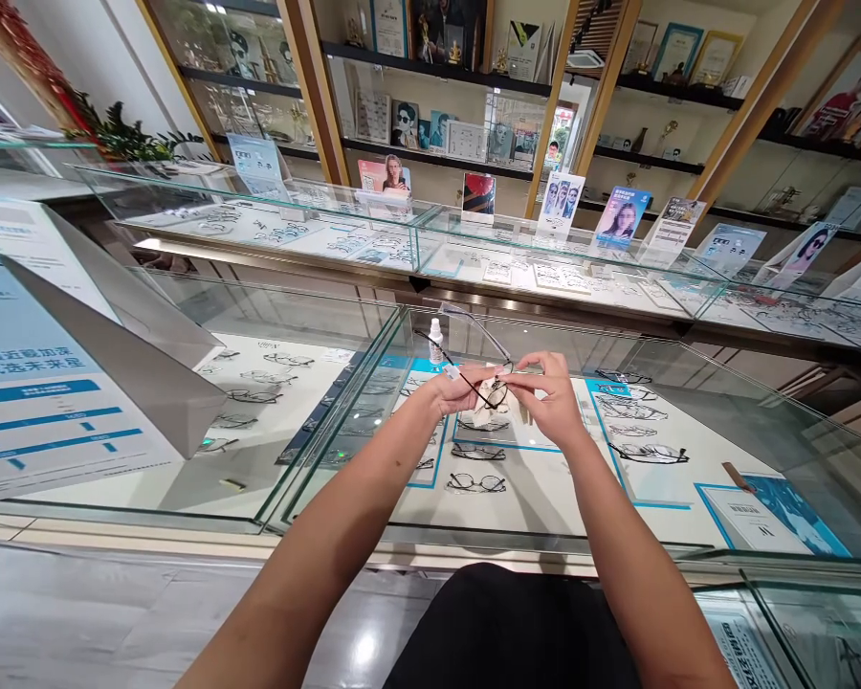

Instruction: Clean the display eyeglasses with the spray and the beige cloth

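Note:
Above the glass display case, my left hand (459, 388) is wrapped round the frame of a pair of dark eyeglasses (497, 402), whose thin arms stick out to the upper left. My right hand (551, 394) meets it from the right, fingers pinched at the glasses and a pale cloth (483, 415). The cloth lies against the lenses between both hands; its exact hold is partly hidden by the fingers. A small white bottle (436, 341) stands upright on the glass just beyond my left hand.
Rows of eyeglasses (476, 483) lie inside the glass case (474, 538) beneath my hands. A large folded sign (50, 383) stands at the left. Behind, another glass counter (416, 239) bears upright cards, with shelves beyond.

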`<state>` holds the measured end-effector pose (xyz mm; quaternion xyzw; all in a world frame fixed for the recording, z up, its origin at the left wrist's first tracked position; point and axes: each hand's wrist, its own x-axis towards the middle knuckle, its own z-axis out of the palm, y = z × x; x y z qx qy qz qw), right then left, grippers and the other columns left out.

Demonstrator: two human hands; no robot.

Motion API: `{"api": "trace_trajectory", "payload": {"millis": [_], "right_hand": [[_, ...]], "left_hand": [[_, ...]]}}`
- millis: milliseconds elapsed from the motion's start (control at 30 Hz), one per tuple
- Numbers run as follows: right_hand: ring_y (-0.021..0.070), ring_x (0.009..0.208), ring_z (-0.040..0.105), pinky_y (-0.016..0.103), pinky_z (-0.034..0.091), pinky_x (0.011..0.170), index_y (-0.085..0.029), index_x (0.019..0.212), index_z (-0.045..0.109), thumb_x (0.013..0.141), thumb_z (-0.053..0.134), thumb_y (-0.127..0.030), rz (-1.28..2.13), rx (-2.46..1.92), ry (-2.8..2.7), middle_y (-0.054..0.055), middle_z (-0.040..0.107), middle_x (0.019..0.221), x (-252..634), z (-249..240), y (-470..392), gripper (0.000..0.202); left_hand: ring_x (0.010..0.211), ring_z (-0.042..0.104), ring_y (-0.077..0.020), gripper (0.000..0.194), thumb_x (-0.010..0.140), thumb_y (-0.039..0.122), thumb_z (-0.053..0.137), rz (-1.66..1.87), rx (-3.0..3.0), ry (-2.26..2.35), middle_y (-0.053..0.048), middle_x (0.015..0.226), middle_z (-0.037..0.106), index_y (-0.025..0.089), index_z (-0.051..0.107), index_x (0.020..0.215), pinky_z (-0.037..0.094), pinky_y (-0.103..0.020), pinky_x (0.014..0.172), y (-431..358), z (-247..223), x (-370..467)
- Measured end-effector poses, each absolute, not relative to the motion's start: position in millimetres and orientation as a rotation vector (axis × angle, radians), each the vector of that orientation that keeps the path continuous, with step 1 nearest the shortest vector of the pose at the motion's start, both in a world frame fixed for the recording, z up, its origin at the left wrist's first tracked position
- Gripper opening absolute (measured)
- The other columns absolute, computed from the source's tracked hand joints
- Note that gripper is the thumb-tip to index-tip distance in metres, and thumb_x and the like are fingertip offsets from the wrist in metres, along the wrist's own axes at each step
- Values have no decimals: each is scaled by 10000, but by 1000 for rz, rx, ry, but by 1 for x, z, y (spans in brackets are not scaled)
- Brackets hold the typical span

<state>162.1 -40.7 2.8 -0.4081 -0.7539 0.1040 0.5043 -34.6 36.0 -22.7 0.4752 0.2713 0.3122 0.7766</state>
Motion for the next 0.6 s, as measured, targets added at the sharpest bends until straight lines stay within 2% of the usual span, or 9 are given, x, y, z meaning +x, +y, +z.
{"api": "trace_trajectory", "payload": {"millis": [167,333,467,600], "right_hand": [[241,948,567,423,443,939,-299,910,835,908,712,-389,441,-1124,-1596,42,654,935,169,-1,-32,152],[186,753,520,359,432,779,-255,753,812,794,802,-454,783,-1197,-1482,15,644,784,172,-9,-25,204],[215,829,602,381,448,838,-251,756,830,713,846,-495,952,-1201,-1383,40,745,857,172,-13,-23,248],[237,916,642,385,452,889,-260,793,852,659,865,-506,1133,-1169,-1281,52,807,935,173,-13,-22,280]], "left_hand": [[591,542,-129,512,786,645,794,843,1312,725,-18,652,638,145,685,779,416,-264,592,34,-15,-33],[532,346,-113,561,887,664,670,983,1596,841,28,544,421,203,498,618,250,-287,541,28,-9,-33],[565,313,-122,559,877,651,680,1049,1649,898,32,560,359,209,455,619,217,-288,562,27,-10,-32],[609,364,-138,501,841,595,744,1108,1555,889,28,570,401,207,505,634,269,-279,588,27,-12,-30]]}}
